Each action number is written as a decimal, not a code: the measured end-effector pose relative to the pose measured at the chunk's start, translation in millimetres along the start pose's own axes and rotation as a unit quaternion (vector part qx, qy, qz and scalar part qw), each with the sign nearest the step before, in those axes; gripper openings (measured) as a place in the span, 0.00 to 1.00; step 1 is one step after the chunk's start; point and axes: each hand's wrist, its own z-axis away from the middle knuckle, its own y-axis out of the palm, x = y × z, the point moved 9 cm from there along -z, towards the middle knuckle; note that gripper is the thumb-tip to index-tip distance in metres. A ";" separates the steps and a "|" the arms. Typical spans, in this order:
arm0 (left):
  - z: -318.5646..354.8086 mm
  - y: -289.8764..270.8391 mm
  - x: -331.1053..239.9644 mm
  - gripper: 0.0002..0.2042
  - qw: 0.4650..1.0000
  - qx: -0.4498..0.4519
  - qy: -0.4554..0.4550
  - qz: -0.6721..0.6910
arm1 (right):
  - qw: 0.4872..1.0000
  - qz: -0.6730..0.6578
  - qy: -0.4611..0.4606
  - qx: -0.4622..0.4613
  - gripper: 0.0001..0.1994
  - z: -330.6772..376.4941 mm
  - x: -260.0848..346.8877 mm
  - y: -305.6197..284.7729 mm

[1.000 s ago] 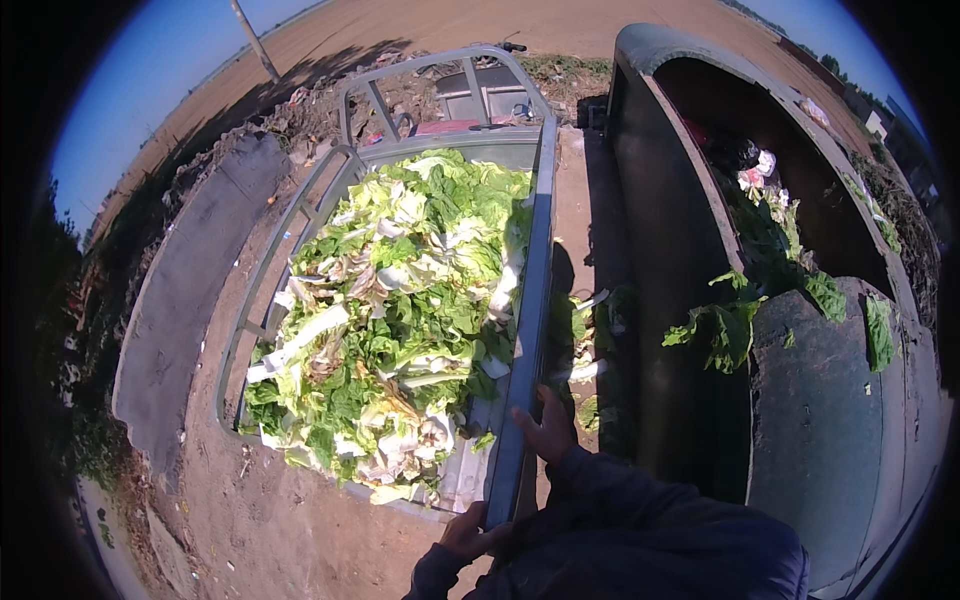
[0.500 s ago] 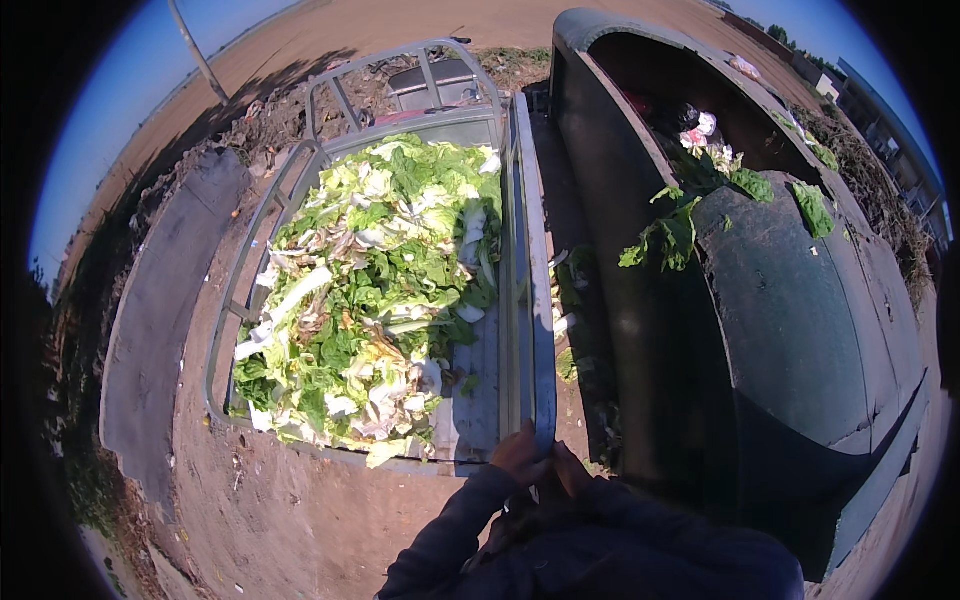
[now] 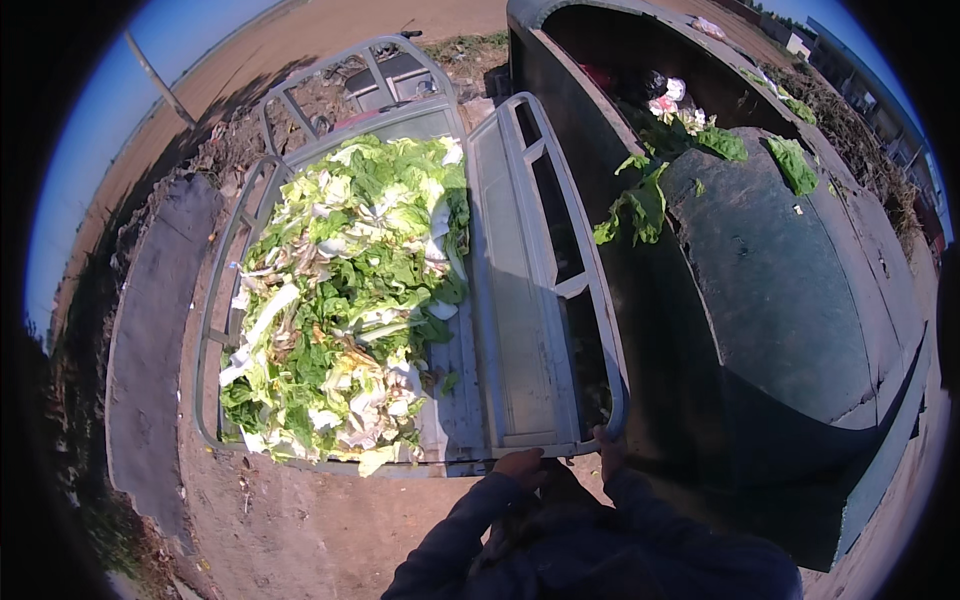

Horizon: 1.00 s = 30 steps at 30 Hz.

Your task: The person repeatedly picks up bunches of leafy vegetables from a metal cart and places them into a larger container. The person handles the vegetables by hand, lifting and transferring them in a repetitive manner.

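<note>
1. In the middle left of the picture, a big heap of green and white leafy scraps (image 3: pixel 345 300) lies in the grey metal cart bed (image 3: pixel 450 420).
2. Low in the middle, your left hand (image 3: pixel 520 466) grips the bottom edge of the grey metal side panel (image 3: pixel 535 290).
3. Just right of it, your right hand (image 3: pixel 607 452) holds the panel's lower right corner.
4. On the right stands a big dark green metal bin (image 3: pixel 790 290) with loose leaves on top.

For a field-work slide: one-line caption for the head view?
Both hands, left hand and right hand, grip the cart's side panel beside heaped leafy greens and a dark bin.
</note>
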 end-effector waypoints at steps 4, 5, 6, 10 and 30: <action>46.8 8.7 65.7 0.21 0.991 -0.109 0.042 0.061 | 0.988 -0.031 0.048 -0.141 0.14 -48.5 -51.9 -64.1; 58.6 20.6 91.5 0.22 0.993 -0.103 -0.013 0.063 | 0.985 -0.069 0.048 -0.148 0.13 -62.7 -71.3 -74.9; 70.1 37.0 117.1 0.23 0.991 -0.082 -0.077 0.068 | 0.981 -0.106 0.048 -0.154 0.13 -78.1 -93.6 -87.4; 121.8 95.5 168.5 0.24 0.977 -0.030 -0.168 0.127 | 0.990 -0.076 0.121 -0.004 0.12 -140.0 -201.3 -123.3; 266.2 264.3 248.9 0.06 0.851 -0.007 -0.426 0.307 | 0.926 0.095 0.357 0.078 0.05 -197.8 -451.5 15.8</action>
